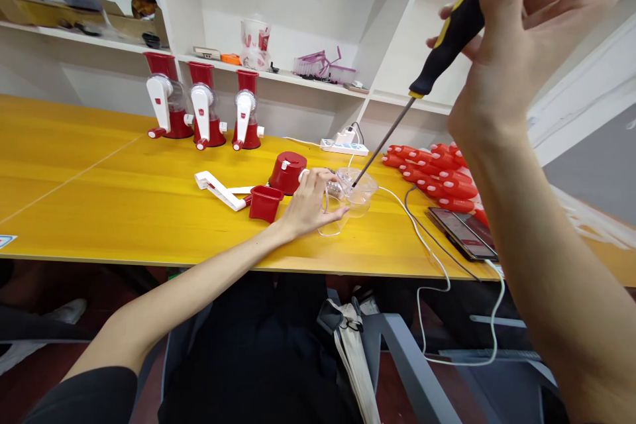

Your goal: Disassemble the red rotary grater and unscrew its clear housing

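My right hand (pixel 517 33) is raised and wrapped round the black and yellow handle of a screwdriver (pixel 390 129). The shaft slants down to the left, and its tip is inside or against a clear plastic housing (pixel 360 195). My left hand (pixel 313 202) grips the left side of that housing on the yellow table. Just left of this hand are a red round base (pixel 288 172) with a white knob and a red hopper (pixel 265 203). A white crank handle (pixel 221 191) with a red grip lies farther left.
Three red and white rotary graters (pixel 202 106) stand at the back left. Right of the housing are a power strip (pixel 342 147), a pile of red handles with pale tips (pixel 437 175), and a phone (pixel 462 233) with a white cable (pixel 422 245) hanging over the table edge.
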The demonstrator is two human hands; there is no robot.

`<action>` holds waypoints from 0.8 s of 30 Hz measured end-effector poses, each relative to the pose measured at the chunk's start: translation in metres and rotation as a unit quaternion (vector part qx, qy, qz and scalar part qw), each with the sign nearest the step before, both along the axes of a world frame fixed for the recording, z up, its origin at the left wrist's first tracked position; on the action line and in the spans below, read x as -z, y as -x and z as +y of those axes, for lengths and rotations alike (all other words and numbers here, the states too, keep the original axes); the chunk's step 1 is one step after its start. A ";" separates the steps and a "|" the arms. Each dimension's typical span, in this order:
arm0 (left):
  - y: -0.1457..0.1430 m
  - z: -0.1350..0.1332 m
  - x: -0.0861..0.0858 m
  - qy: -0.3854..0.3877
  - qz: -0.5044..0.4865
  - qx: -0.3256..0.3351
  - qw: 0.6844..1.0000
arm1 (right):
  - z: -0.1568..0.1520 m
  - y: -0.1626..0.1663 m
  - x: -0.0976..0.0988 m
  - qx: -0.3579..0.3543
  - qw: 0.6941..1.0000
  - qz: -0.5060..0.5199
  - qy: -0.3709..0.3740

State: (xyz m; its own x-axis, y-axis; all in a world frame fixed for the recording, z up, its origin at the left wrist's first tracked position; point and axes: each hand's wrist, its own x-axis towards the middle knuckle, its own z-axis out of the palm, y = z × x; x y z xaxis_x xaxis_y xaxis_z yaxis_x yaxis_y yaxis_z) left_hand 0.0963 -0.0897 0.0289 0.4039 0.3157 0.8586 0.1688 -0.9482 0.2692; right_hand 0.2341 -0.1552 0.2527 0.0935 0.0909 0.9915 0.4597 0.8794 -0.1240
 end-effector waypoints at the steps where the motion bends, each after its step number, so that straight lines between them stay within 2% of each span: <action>1: 0.000 0.000 0.000 0.000 -0.001 0.000 1.000 | 0.000 0.001 0.001 -0.002 1.000 -0.003 -0.005; 6: 0.000 0.000 0.001 -0.010 -0.010 0.003 1.000 | -0.003 0.006 0.002 0.013 0.999 -0.009 0.041; 10: -0.001 0.001 0.001 -0.017 -0.015 0.005 1.000 | -0.001 0.002 -0.001 0.036 0.999 -0.005 0.012; 13: -0.001 0.000 0.001 -0.015 -0.012 0.003 1.000 | 0.003 -0.004 -0.002 0.035 0.999 -0.003 0.020; 17: -0.001 0.000 0.000 -0.016 -0.013 0.004 1.000 | 0.005 -0.006 -0.001 0.029 1.000 0.003 -0.007; 24: -0.001 0.001 0.001 -0.016 -0.016 0.006 1.000 | 0.001 -0.004 -0.003 0.033 0.999 -0.017 0.007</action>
